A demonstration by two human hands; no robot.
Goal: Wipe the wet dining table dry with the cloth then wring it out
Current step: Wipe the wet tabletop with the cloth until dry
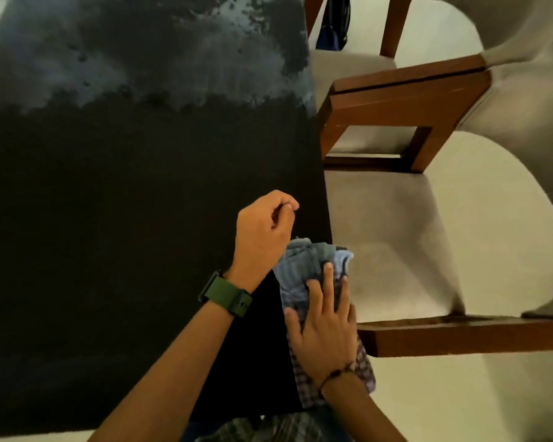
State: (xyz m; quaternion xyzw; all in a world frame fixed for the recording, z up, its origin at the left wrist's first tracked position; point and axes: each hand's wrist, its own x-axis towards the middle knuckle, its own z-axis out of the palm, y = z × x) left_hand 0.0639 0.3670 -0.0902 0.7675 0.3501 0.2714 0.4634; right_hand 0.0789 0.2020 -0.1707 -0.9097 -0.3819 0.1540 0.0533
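A: The bunched blue-and-checked cloth [304, 275] lies under your right hand [324, 333], at the right edge of the dark desk [125, 218], near the corner closest to you. Part of it hangs past the edge, beside the wooden-armed beige chair [396, 250].

B: How do your fingers stand there?

A: Your right fingers [328, 282] are spread flat and pressed on top of the cloth, not curled around it. A dark beaded cord sits on that wrist.

B: And your left hand?

A: Your left hand [264, 231] hovers above the desk just beyond the cloth, fingers curled in loosely, thumb tip against the forefinger. Whether it pinches a corner of the fabric, I cannot tell. You wear a green-strapped watch [227, 296] on that wrist.

B: What does the desk show?

A: A pale, blotchy wet film [173, 59] covers the far part of the top. The near part looks uniformly dark.
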